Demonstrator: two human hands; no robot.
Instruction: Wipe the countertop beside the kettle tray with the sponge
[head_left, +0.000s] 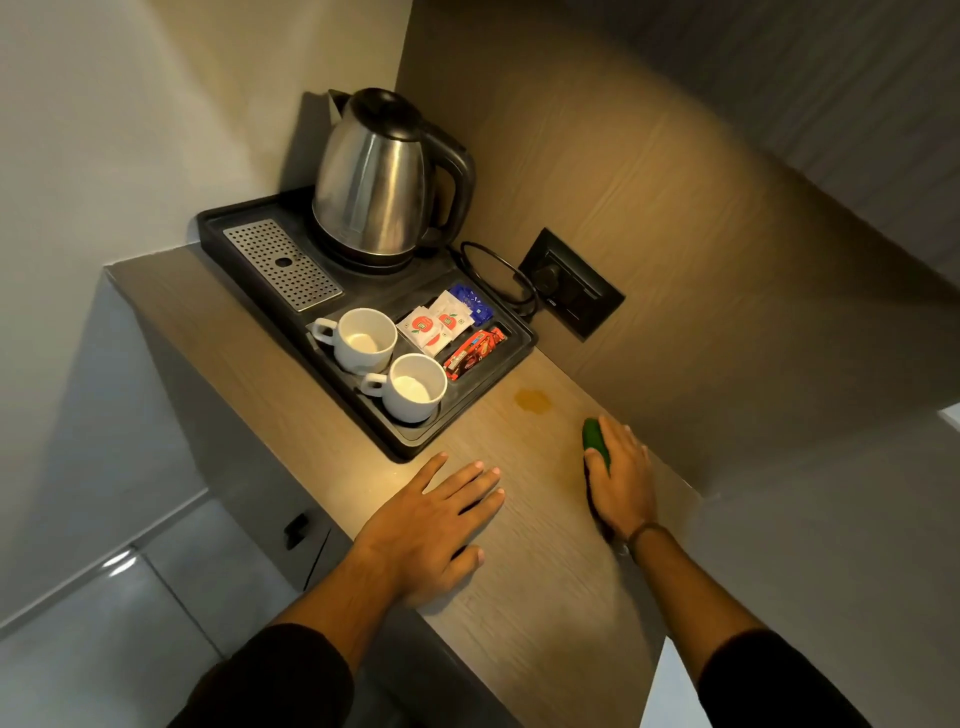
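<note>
Left hand (434, 519) lies flat, palm down, fingers spread and pointing toward one o'clock. Right hand (621, 478) is curled, palm down, fingers pointing to eleven o'clock, with a dark band at its wrist. Both forearms are bare below dark sleeves.

Most of the sponge (595, 441) lies hidden under the right hand (621, 475); only a green end shows. Print on the sachets (434, 327) in the tray (410, 447) is too small to read. The worktop (545, 597) runs off the bottom edge.
</note>
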